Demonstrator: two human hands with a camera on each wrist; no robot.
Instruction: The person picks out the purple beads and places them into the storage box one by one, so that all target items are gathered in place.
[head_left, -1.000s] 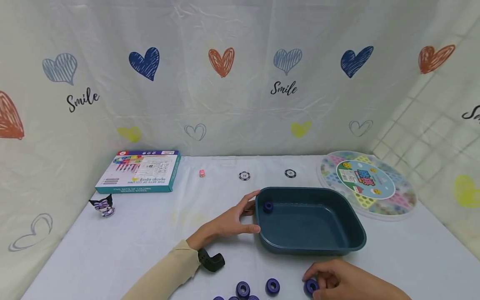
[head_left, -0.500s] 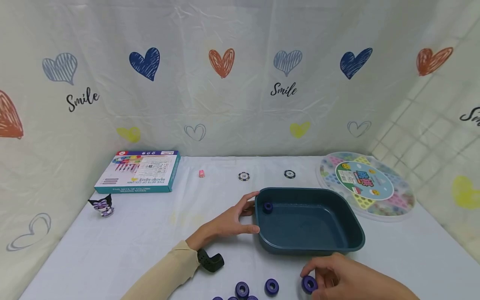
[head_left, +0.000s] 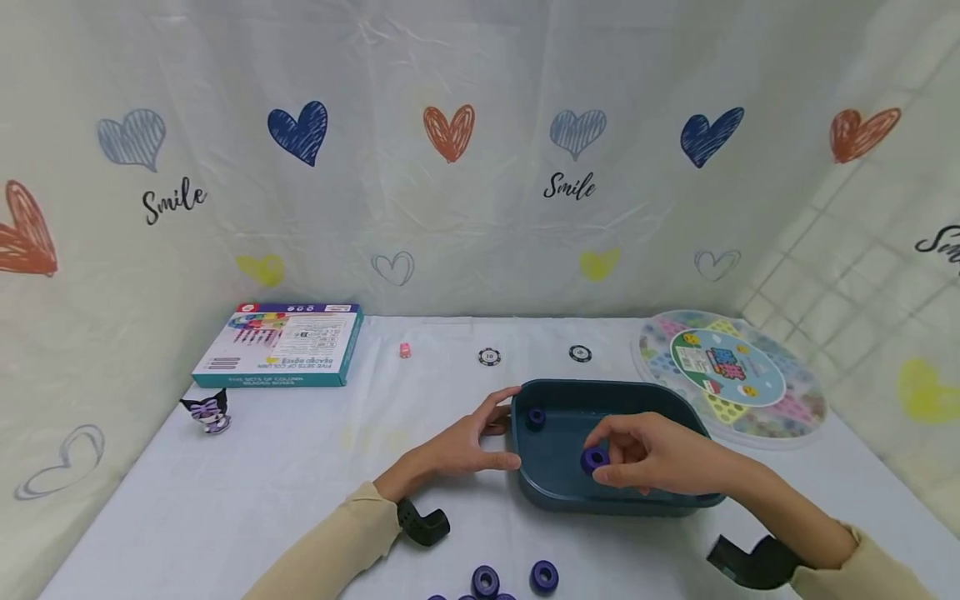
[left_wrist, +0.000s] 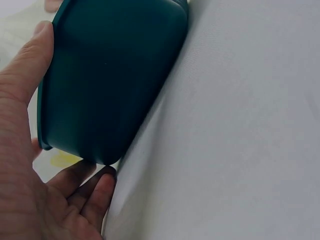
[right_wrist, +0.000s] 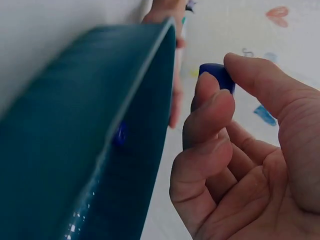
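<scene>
The table (head_left: 225, 500) is covered in white; clock directions are read from the tub in the head view. A round patterned disc (head_left: 727, 367) is laid at two o'clock, just beyond a dark teal tub (head_left: 592, 501). A flat box (head_left: 277, 350) is set at ten. At nine, the tub's end is clasped by the left hand (head_left: 468, 437), its thumb against the rim. The right hand (head_left: 648, 454) is held over the tub, thumb and finger pinched. A small figurine (head_left: 208, 412) is stood near the box, at nine. In that pinch, a purple ring (head_left: 595, 460) is gripped above the tub; a second ring (head_left: 536, 418) is contained in its ten o'clock corner, and loose rings (head_left: 543, 577) are scattered at seven, some cut off by the view's edge. Two chips (head_left: 581, 354) are placed at ten and eleven, a tiny pink piece (head_left: 405, 351) farther out at ten.
</scene>
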